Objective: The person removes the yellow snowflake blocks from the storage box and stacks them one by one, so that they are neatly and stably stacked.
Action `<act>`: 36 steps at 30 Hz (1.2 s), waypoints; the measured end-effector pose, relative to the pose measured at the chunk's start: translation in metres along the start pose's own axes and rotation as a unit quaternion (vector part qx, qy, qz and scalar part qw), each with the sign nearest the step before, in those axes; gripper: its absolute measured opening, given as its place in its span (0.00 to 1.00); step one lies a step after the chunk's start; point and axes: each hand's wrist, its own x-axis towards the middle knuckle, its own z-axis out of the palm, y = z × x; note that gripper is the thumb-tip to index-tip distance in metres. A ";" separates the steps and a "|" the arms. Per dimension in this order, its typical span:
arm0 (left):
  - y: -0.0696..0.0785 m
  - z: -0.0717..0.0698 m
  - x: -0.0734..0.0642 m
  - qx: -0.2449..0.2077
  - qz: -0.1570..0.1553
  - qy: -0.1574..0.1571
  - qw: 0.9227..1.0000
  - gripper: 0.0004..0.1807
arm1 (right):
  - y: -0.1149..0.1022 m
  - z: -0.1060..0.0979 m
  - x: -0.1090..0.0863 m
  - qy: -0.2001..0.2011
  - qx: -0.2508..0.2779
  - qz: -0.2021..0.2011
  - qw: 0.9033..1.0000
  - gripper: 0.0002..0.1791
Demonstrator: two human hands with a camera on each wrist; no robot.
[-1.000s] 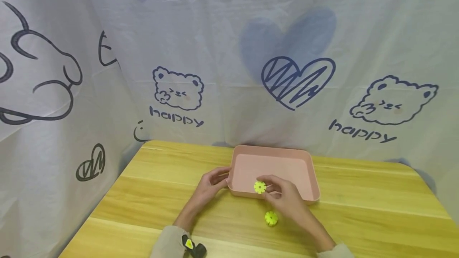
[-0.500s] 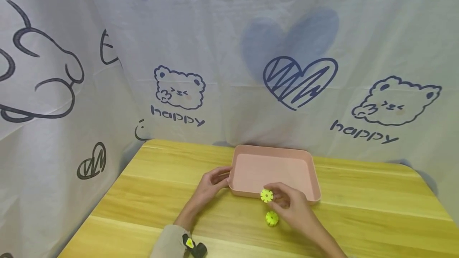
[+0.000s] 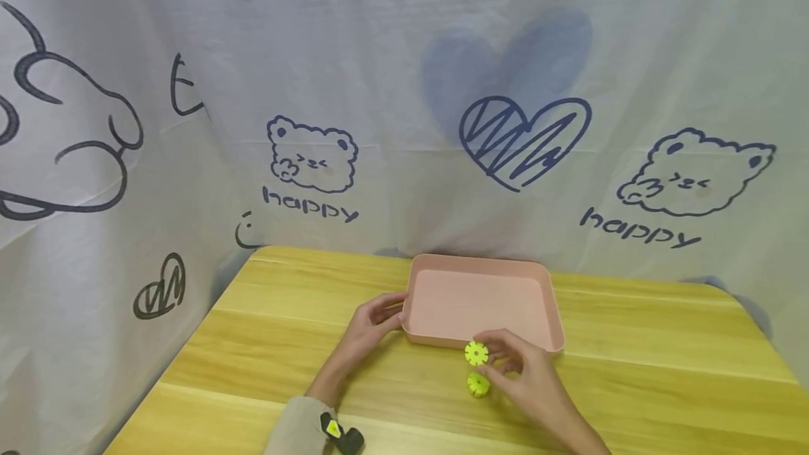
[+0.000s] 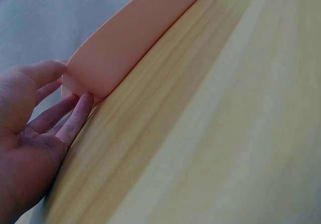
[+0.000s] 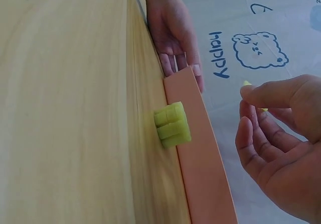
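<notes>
My right hand (image 3: 529,376) pinches a yellow-green snowflake disc (image 3: 476,353), a notched round piece with a hole in its middle, between thumb and forefinger. Below that disc, a short stack of similar snowflake discs (image 3: 478,385) stands on the table, just in front of the pink tray (image 3: 483,267). Seen from the right wrist, the stack (image 5: 172,124) shows its notched side, while the pinched disc is almost wholly covered by fingers. My left hand (image 3: 365,325) rests its extended fingers against the tray's left end; in the left wrist view, fingertips (image 4: 86,99) touch the outer wall.
The wood-grain table (image 3: 265,343) runs back to a pale cloth (image 3: 392,76) printed with hearts and bears, which hangs close behind the tray. Another fall of cloth hangs along the left side. A dark strap device (image 3: 341,435) sits on the left wrist.
My right hand has drawn the pinched disc back from over the tray's front edge, toward me and slightly right, to just above the stack. The left hand and tray hold their place.
</notes>
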 end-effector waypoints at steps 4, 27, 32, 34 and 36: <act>-0.001 0.000 0.000 0.009 0.010 0.001 1.000 0.23 | -0.001 -0.003 -0.001 0.003 0.006 0.016 1.000 0.20; 0.004 0.001 -0.001 0.018 -0.014 0.009 1.000 0.24 | 0.012 -0.011 -0.003 -0.031 0.012 0.028 0.999 0.20; 0.003 0.000 -0.001 0.018 -0.014 0.008 1.000 0.24 | 0.015 -0.010 -0.006 -0.052 -0.016 0.035 0.998 0.19; 0.002 0.000 -0.001 0.017 -0.012 0.008 1.000 0.24 | 0.016 -0.010 -0.007 -0.059 -0.027 0.036 0.997 0.18; 0.001 0.000 -0.002 0.014 -0.011 0.007 1.000 0.24 | 0.017 -0.010 -0.007 -0.064 -0.039 0.032 0.997 0.18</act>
